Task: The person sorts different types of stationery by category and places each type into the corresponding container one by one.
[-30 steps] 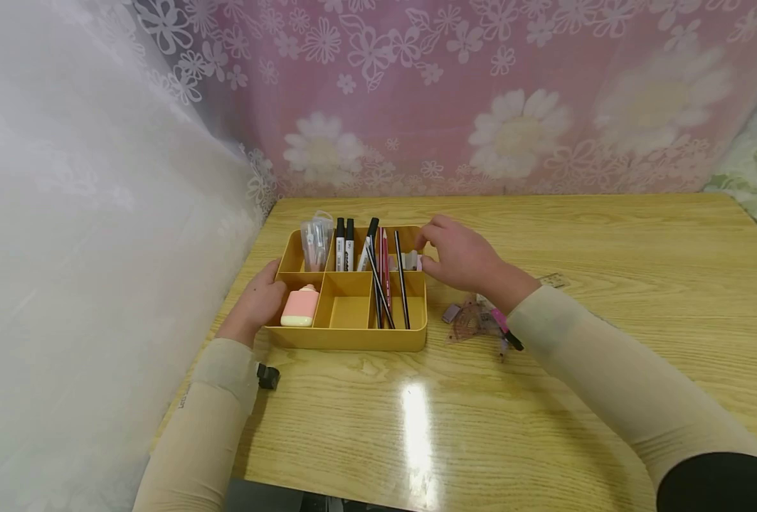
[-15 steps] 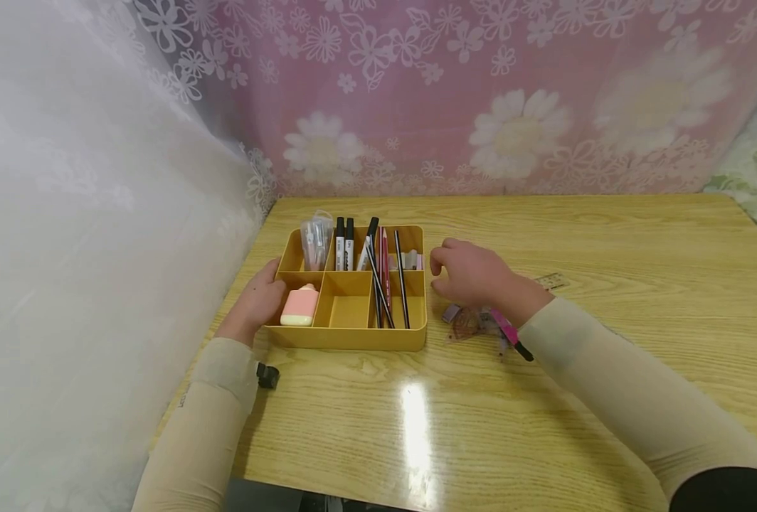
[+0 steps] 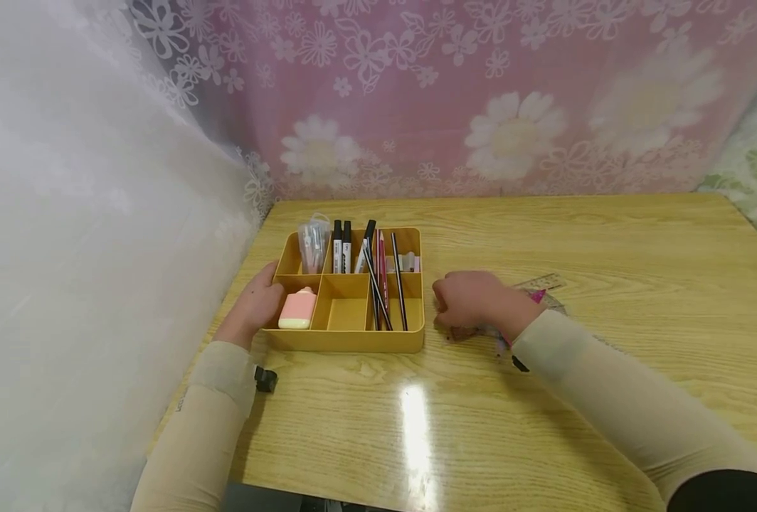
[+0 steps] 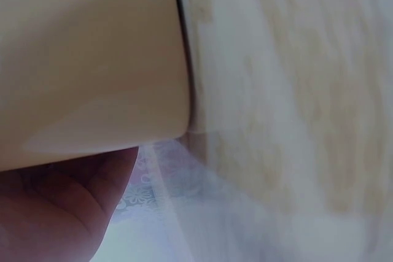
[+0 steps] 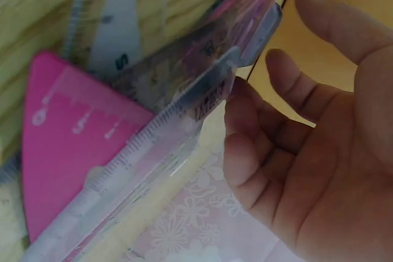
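Observation:
My left hand (image 3: 253,306) grips the left end of the yellow six-compartment desk organizer (image 3: 346,342); its fingers show under the wall in the left wrist view. Inside the organizer are a pink and cream bottle (image 3: 298,310), black-capped markers (image 3: 346,249), several pencils (image 3: 399,288) and a clear case of pens (image 3: 313,245). My right hand (image 3: 471,299) is low over a small pile right of the organizer, fingers loosely bent. In the right wrist view, a grey block (image 5: 261,36) lies near its fingertips, beside a clear ruler (image 5: 132,167) and a pink piece with numbers (image 5: 73,130).
A flat ruler (image 3: 543,281) lies behind the right wrist on the wooden table (image 3: 353,419). Small pale items (image 3: 407,262) sit in the organizer's back right compartment. A pink flowered curtain (image 3: 410,128) hangs behind the table, a white one (image 3: 97,213) on the left.
My right hand has moved from the organizer's back right compartment rightward, then down toward me over the pile. My left hand has stayed on the organizer.

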A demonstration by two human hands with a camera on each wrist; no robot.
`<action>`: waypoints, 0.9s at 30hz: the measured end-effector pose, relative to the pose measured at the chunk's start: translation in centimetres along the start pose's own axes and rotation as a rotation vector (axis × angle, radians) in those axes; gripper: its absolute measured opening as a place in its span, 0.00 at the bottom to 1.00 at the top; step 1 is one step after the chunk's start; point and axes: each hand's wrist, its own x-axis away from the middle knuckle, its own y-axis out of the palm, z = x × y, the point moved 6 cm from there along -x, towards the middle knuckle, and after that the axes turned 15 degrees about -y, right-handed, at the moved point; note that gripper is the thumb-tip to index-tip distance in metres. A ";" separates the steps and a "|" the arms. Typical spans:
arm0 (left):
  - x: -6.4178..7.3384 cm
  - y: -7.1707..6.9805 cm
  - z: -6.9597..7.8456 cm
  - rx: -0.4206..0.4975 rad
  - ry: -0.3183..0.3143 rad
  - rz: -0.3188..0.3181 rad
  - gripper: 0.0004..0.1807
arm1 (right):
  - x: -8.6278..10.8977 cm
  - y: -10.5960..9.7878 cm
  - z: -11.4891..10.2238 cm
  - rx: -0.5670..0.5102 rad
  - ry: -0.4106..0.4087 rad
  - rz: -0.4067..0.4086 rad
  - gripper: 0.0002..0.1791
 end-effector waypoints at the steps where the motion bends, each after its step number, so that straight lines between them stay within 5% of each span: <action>1: 0.0 0.0 0.0 0.002 -0.001 0.001 0.34 | 0.0 0.1 0.0 0.007 0.001 -0.002 0.10; 15: 0.0 -0.2 0.2 0.007 -0.013 0.009 0.34 | -0.5 0.4 -0.3 0.045 0.021 -0.007 0.06; 27: 0.3 0.0 0.2 -0.020 -0.010 0.010 0.34 | -0.5 0.8 0.8 -0.085 0.024 0.106 0.07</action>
